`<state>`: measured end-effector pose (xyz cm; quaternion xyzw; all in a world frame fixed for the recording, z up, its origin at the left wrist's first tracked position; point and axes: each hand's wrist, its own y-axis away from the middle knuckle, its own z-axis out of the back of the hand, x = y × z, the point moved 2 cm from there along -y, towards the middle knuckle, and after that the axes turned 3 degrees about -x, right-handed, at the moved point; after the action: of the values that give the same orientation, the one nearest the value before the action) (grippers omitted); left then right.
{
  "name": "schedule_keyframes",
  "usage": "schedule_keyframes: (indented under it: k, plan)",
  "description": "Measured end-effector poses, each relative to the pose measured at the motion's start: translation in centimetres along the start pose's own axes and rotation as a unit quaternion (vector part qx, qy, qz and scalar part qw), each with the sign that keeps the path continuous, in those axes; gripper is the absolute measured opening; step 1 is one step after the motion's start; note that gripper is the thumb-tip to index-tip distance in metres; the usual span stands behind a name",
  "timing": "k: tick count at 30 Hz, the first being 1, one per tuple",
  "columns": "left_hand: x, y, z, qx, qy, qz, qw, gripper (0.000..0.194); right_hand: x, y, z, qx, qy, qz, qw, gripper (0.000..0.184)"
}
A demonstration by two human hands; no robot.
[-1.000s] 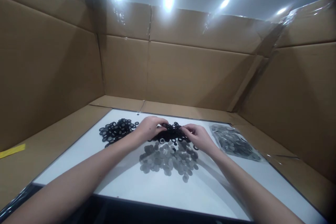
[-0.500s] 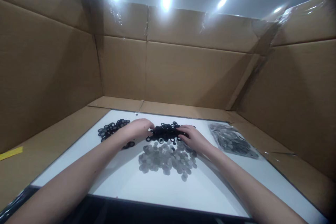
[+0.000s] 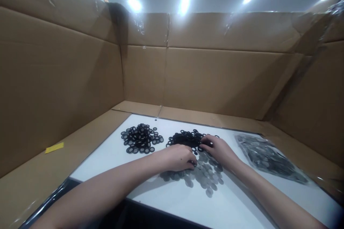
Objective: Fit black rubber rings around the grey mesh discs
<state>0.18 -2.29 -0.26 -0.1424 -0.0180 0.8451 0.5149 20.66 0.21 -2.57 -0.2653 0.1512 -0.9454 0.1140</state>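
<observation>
My left hand [image 3: 180, 157] is over the near-left part of a spread of translucent round discs [image 3: 209, 177]. Its fingers curl down and inward; a dark bit shows at the fingertips, too small to name. Just beyond lies a heap of black rings [image 3: 185, 139], partly covered by that hand. My right hand [image 3: 217, 146] rests at the right edge of this heap, thumb and forefinger slightly apart and touching the rings. To the left sits a separate pile of black rings with grey centres [image 3: 141, 138], no hand on it.
A clear plastic bag of grey discs [image 3: 266, 155] lies on the right of the white board [image 3: 161, 204]. Cardboard walls [image 3: 215, 82] enclose the left, back and right. A yellow strip [image 3: 54, 147] is on the cardboard at left. One small dark piece [image 3: 156, 120] lies near the board's back edge.
The view has swung left. My left hand has moved from the black rings' left edge nearer, over the translucent discs, uncovering the left pile. My right hand stays at the black rings.
</observation>
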Motion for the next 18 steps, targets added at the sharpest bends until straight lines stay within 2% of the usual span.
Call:
schedule_keyframes:
  k: [5,8,10,13,18]
  plan:
    - [0.3,-0.1,0.3,-0.037,0.083,-0.004,0.996,0.019,0.5,-0.1,0.3,-0.018,-0.046,-0.008,0.999,0.016]
    - [0.8,0.0,0.7,-0.041,0.187,0.040,0.981,0.020,1.0,0.0,0.6,-0.034,-0.101,-0.026,0.994,0.019]
    - [1.4,0.0,0.8,-0.035,0.254,0.084,0.963,0.021,1.6,0.1,0.7,-0.024,-0.171,-0.049,0.984,0.021]
    - [2.4,-0.2,0.7,-0.036,0.330,0.138,0.933,0.025,2.2,0.4,0.4,0.019,-0.291,-0.104,0.951,0.025]
    - [3.5,-0.9,0.1,-0.054,0.417,0.166,0.892,0.034,2.4,0.6,-1.1,0.068,-0.445,-0.168,0.877,0.034]
